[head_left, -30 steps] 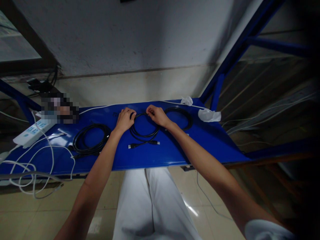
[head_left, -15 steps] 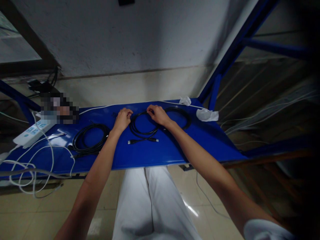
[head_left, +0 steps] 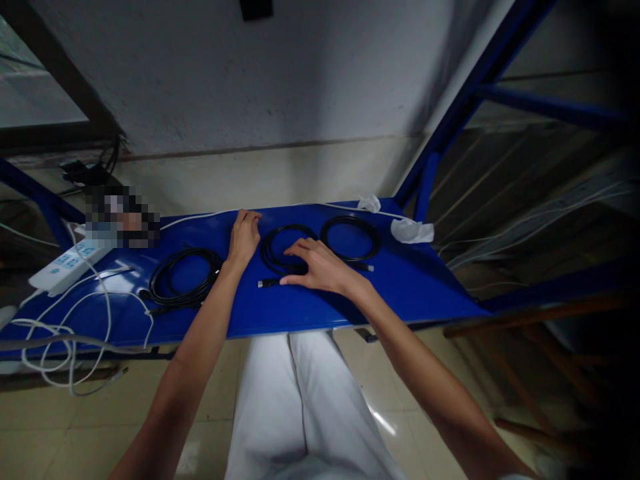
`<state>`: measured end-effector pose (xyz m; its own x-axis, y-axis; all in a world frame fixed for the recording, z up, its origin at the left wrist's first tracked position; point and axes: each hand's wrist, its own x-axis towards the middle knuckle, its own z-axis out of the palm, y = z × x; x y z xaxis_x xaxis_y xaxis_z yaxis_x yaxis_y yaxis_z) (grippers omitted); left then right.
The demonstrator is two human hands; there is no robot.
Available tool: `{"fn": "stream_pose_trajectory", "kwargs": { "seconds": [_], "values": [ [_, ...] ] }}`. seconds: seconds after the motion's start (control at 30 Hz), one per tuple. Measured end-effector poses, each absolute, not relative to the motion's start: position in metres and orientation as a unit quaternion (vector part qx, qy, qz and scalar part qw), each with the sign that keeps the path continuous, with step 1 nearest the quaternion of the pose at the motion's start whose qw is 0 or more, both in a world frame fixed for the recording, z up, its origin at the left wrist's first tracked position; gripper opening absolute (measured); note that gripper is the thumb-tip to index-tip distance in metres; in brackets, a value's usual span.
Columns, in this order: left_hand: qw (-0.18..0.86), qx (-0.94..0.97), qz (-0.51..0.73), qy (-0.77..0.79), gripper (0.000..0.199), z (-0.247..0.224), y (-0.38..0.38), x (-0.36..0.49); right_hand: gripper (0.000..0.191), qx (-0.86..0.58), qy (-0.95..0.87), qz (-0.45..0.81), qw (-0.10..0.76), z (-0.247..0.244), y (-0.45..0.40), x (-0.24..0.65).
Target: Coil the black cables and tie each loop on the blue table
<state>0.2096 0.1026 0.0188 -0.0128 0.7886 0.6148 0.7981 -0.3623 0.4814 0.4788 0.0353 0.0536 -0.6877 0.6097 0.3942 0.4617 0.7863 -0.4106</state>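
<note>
Glossy blue tabletop (head_left: 295,313), smooth, rubbery coiled black cable (head_left: 265,256), hard plastic power strip (head_left: 65,268) near the left edge

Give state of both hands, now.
Left hand: loosely curled, nothing visible in it; open or shut can't be told.
Right hand: open, spread over the middle black cable coil; contact unclear.

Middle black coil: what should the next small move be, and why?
Perhaps close the right hand on the near side of the middle black coil: thumb and fingers are spread there, the thumb by a plug, while the left hand sits left of the coil.
</note>
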Motion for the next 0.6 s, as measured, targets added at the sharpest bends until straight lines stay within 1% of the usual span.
{"fn": "stream_pose_trajectory", "kwargs": {
  "seconds": [0.03, 0.13, 0.2, 0.3, 0.43, 0.53, 0.6],
  "values": [
    [0.002, -0.702, -0.441, -0.560, 0.028, 0.020, 0.102, 0.211, 0.056, -0.301, -0.907, 0.138, 0.260, 0.049, 0.026, 0.482],
    [-0.018, -0.695, -0.476, -0.538, 0.027, 0.026, 0.101, 0.216, 0.034, -0.311, -0.907, 0.127, 0.256, 0.034, 0.011, 0.490],
    [-0.043, -0.693, -0.496, -0.522, 0.025, 0.030, 0.097, 0.222, 0.027, -0.312, -0.906, 0.118, 0.260, 0.026, 0.010, 0.492],
    [-0.094, -0.695, -0.508, -0.500, 0.023, 0.039, 0.082, 0.235, 0.025, -0.313, -0.902, 0.114, 0.275, 0.018, 0.013, 0.492],
    [-0.143, -0.695, -0.518, -0.478, 0.023, 0.045, 0.043, 0.259, 0.026, -0.300, -0.898, 0.136, 0.293, 0.014, 0.015, 0.493],
    [-0.160, -0.700, -0.514, -0.470, 0.025, 0.040, 0.011, 0.273, 0.031, -0.287, -0.898, 0.149, 0.297, 0.014, 0.015, 0.496],
    [-0.154, -0.708, -0.501, -0.473, 0.027, 0.033, -0.005, 0.278, 0.035, -0.287, -0.899, 0.148, 0.295, 0.014, 0.015, 0.497]
  ]
}}
